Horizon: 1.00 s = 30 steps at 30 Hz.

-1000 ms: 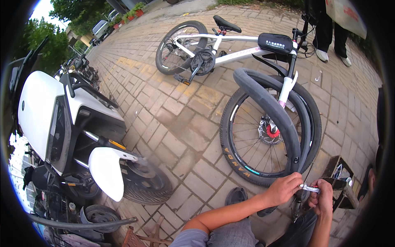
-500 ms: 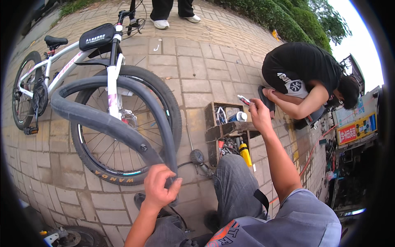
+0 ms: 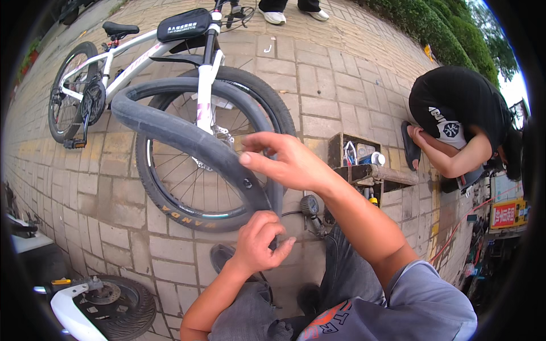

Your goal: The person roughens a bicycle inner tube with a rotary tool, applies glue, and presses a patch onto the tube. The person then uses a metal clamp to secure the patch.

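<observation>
On paving, handling the inner tube over the front wheel likely needs steadying next: right hand wide, left hand curled, grip unclear.

I am viewing one rubber inner tube, which is showing a dark grey, slightly dusty surface. It is forming a long, bent loop and is looking thick and rounded along its near strand. The tube is hanging across the front wheel of the white bicycle; its near strand is passing in front of the fork, and its far strand behind. A small dark round spot is showing low on the near strand. Below this, both strands are coming together at the left hand.
</observation>
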Each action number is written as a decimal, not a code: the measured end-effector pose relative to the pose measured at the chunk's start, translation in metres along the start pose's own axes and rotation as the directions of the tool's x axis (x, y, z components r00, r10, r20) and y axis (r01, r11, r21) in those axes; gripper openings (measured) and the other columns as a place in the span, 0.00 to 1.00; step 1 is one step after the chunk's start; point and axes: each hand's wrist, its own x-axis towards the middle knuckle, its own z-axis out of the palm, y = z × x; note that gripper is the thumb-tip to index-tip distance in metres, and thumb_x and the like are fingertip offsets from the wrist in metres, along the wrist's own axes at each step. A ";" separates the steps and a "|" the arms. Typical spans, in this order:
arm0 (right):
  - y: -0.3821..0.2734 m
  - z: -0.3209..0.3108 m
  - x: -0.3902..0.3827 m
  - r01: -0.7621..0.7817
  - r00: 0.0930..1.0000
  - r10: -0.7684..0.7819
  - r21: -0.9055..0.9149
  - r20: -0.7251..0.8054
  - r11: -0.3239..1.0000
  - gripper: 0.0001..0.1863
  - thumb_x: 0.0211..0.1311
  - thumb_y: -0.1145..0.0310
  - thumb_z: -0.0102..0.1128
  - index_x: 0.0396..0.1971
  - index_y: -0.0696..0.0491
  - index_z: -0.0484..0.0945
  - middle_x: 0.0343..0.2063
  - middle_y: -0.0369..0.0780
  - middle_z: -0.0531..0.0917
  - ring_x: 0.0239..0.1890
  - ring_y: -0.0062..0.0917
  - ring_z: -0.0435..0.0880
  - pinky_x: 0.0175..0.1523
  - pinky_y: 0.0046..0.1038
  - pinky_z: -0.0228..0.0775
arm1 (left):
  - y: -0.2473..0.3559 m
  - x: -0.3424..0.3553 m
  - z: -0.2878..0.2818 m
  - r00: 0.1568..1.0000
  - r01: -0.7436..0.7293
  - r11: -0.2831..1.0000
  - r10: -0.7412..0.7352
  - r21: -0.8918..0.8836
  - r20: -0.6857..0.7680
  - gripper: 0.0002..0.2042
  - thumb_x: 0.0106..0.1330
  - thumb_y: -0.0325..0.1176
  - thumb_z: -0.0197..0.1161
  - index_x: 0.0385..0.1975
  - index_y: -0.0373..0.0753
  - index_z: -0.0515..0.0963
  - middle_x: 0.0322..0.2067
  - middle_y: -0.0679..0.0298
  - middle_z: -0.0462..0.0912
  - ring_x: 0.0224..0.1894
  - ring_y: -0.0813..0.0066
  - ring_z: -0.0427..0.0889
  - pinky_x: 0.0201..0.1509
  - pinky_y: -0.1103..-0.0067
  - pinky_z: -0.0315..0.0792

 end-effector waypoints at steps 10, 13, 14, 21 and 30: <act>0.016 0.028 0.066 -0.188 0.928 0.158 0.056 0.337 0.981 0.24 0.59 0.55 0.70 0.40 0.64 0.82 0.29 0.40 0.84 0.33 0.21 0.80 0.39 0.26 0.72 | 0.003 -0.016 -0.020 0.919 0.094 0.995 -0.077 0.026 -0.387 0.17 0.50 0.32 0.74 0.36 0.37 0.74 0.38 0.54 0.73 0.38 0.58 0.76 0.42 0.68 0.72; 0.031 0.030 0.058 -0.270 0.909 0.209 0.129 0.360 0.954 0.20 0.59 0.59 0.70 0.38 0.64 0.84 0.30 0.40 0.85 0.34 0.21 0.81 0.42 0.26 0.72 | -0.012 -0.012 -0.028 0.862 0.374 0.910 -0.412 -0.176 -0.296 0.38 0.51 0.33 0.76 0.62 0.34 0.62 0.57 0.51 0.61 0.53 0.56 0.73 0.57 0.66 0.71; 0.040 0.033 0.056 -0.296 0.905 0.223 0.161 0.362 0.942 0.20 0.58 0.59 0.70 0.38 0.64 0.84 0.30 0.42 0.85 0.34 0.22 0.82 0.42 0.27 0.72 | -0.017 -0.013 -0.025 0.822 0.419 0.768 -0.547 -0.484 -0.157 0.44 0.51 0.34 0.77 0.67 0.34 0.57 0.59 0.52 0.60 0.57 0.55 0.72 0.61 0.65 0.70; 0.049 0.042 0.044 -0.355 0.873 0.303 0.072 0.383 0.932 0.21 0.62 0.57 0.67 0.40 0.63 0.82 0.32 0.38 0.83 0.35 0.18 0.77 0.44 0.24 0.71 | -0.030 -0.010 -0.026 0.780 0.610 0.654 -0.594 -0.447 0.195 0.55 0.51 0.31 0.78 0.74 0.37 0.43 0.63 0.52 0.64 0.60 0.66 0.73 0.64 0.68 0.69; 0.080 0.028 -0.074 -0.170 0.983 0.176 0.659 0.058 0.732 0.26 0.74 0.52 0.48 0.53 0.61 0.76 0.49 0.49 0.82 0.51 0.32 0.81 0.58 0.34 0.72 | -0.010 -0.006 -0.027 0.740 0.631 0.573 -0.647 -0.523 0.183 0.53 0.52 0.26 0.77 0.75 0.41 0.44 0.58 0.56 0.71 0.53 0.70 0.78 0.57 0.71 0.75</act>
